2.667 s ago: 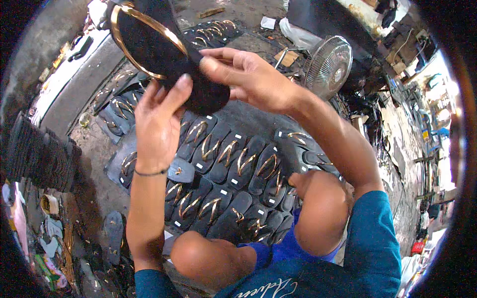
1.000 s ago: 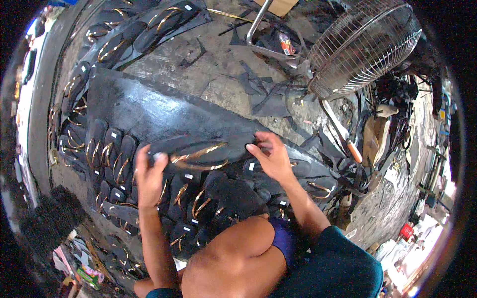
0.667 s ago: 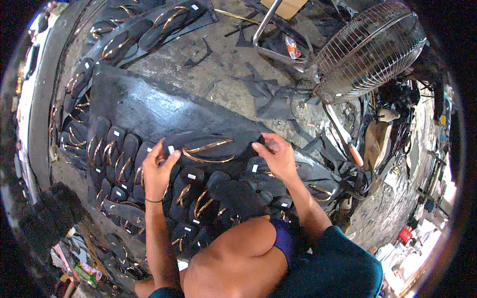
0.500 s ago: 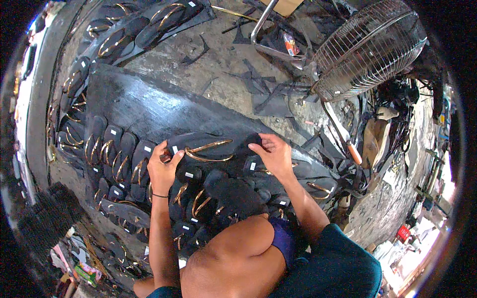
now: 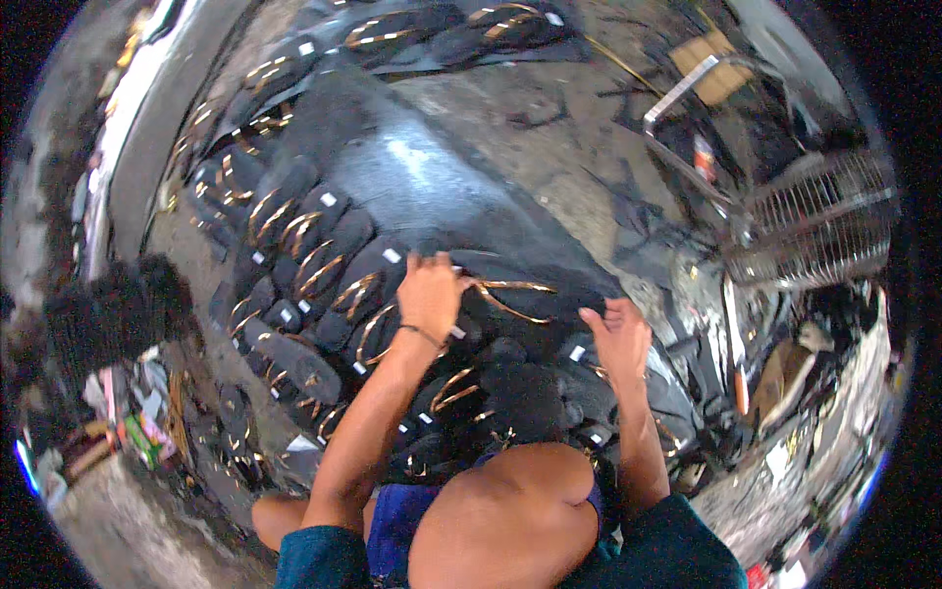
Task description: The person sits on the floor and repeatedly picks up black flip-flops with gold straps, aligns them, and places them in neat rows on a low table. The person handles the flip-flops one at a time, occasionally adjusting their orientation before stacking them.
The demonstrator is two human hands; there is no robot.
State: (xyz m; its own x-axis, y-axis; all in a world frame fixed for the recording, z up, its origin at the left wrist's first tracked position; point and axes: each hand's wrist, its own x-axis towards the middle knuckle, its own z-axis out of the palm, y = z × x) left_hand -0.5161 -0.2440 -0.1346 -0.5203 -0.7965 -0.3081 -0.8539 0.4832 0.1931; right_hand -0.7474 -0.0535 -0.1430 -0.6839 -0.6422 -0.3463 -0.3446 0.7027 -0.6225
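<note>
A black sandal (image 5: 579, 306) with thin gold V-shaped straps lies lengthwise between my hands, above a dark sheet-covered surface (image 5: 461, 221). My left hand (image 5: 432, 293), with a dark band at its wrist, is closed over the toe end by the strap's join; its fingertips are slightly blurred. At the heel end, my right hand (image 5: 623, 344) has its fingers curled and its thumb against the edge. Beneath and nearer to me are more black sandals with gold straps, partly hidden by my arms. One black sole (image 5: 525, 393) lies just before my knee.
Rows of similar sandals (image 5: 324, 231) spread along the left, with more sandals (image 5: 510, 29) at the far edge. A metal cage fan (image 5: 824, 221) stands at right. A tool with an orange handle (image 5: 741, 391) lies below it. Dark scraps litter the floor.
The view has turned, so the scene sits differently in the picture. My left hand now covers more of the sandal's toe end, hiding its white label. The sandal stays between both hands.
</note>
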